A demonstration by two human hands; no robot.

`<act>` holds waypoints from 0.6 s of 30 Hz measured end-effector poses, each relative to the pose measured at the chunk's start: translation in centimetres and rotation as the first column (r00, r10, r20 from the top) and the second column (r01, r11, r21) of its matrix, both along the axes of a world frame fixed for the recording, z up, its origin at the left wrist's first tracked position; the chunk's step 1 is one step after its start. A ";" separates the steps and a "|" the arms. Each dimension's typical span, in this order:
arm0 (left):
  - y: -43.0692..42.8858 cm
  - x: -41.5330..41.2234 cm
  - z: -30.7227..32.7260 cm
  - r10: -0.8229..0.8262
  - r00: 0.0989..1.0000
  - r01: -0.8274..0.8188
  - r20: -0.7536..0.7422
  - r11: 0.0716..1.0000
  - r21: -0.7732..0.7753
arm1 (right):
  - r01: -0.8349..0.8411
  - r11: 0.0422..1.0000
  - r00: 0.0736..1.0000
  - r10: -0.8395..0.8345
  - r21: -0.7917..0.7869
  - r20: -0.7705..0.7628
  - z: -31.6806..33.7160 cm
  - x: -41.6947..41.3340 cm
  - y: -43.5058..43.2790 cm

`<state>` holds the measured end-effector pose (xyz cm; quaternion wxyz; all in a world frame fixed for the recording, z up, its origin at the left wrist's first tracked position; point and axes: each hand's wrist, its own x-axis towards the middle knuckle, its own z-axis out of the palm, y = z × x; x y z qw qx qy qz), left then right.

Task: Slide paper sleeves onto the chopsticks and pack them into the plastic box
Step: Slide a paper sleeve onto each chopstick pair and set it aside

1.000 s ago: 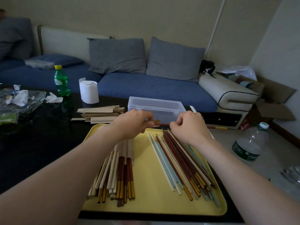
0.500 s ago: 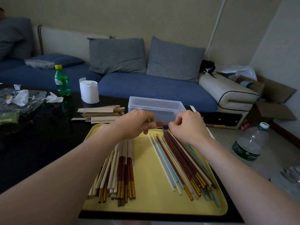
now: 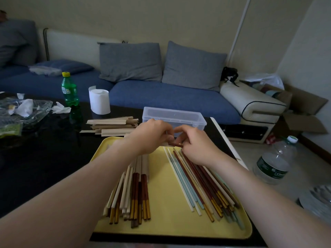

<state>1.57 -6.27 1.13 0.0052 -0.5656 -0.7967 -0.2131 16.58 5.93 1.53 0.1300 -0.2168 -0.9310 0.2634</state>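
Brown chopstick (image 3: 176,144) pinched between left hand (image 3: 152,135) and right hand (image 3: 196,145) above tray (image 3: 166,228); sleeve mostly hidden.

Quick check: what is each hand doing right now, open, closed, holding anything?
Left hand: closed, pinching a paper sleeve.
Right hand: closed, pinching dark chopsticks whose end sits at the sleeve's mouth.

Above the yellow tray (image 3: 166,228), left hand (image 3: 152,135) and right hand (image 3: 195,144) pinch a brown chopstick (image 3: 176,144).
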 end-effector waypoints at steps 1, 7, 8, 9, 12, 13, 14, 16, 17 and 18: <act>0.0 0.1 0.0 0.014 0.999 -0.013 -0.043 1.000 0.002 | -0.005 0.999 1.000 0.005 -0.035 -0.007 -0.1 -0.2 -0.1; -0.1 0.3 0.4 0.377 0.881 -0.190 -0.286 0.836 0.515 | 0.180 0.922 0.976 -0.209 -0.342 -0.052 -0.1 -0.8 -0.1; 0.0 0.6 0.7 0.459 0.850 -0.240 -0.260 0.776 0.583 | 0.216 0.901 0.966 -0.252 -0.375 -0.049 -0.1 -0.9 -0.1; 0.1 0.8 1.0 0.522 0.829 -0.318 -0.199 0.734 0.601 | 0.245 0.875 0.955 -0.293 -0.418 -0.054 -0.1 -1.1 0.0; 1.0 1.1 0.8 0.583 0.812 -0.533 0.006 0.738 0.413 | 0.226 0.758 0.926 -0.362 -0.612 -0.106 -0.1 -1.4 -0.3; 1.2 0.9 0.6 0.528 0.839 -0.537 0.130 0.768 0.348 | 0.190 0.723 0.927 -0.355 -0.664 -0.122 0.0 -1.4 -0.6; 1.4 0.9 0.4 0.427 0.849 -0.515 0.310 0.800 0.308 | 0.157 0.697 0.931 -0.341 -0.700 -0.131 0.1 -1.3 -1.0; 1.4 1.2 0.8 0.213 0.723 -0.485 0.657 0.834 0.264 | 0.111 0.663 0.941 -0.309 -0.741 -0.136 0.4 -1.3 -1.7; 1.2 1.3 1.2 0.140 0.627 -0.492 0.766 0.834 0.250 | 0.098 0.647 0.944 -0.301 -0.756 -0.136 0.4 -1.4 -2.0; 1.0 1.5 1.6 0.073 0.536 -0.496 0.841 0.833 0.244 | 0.086 0.627 0.946 -0.296 -0.774 -0.135 0.5 -1.5 -2.2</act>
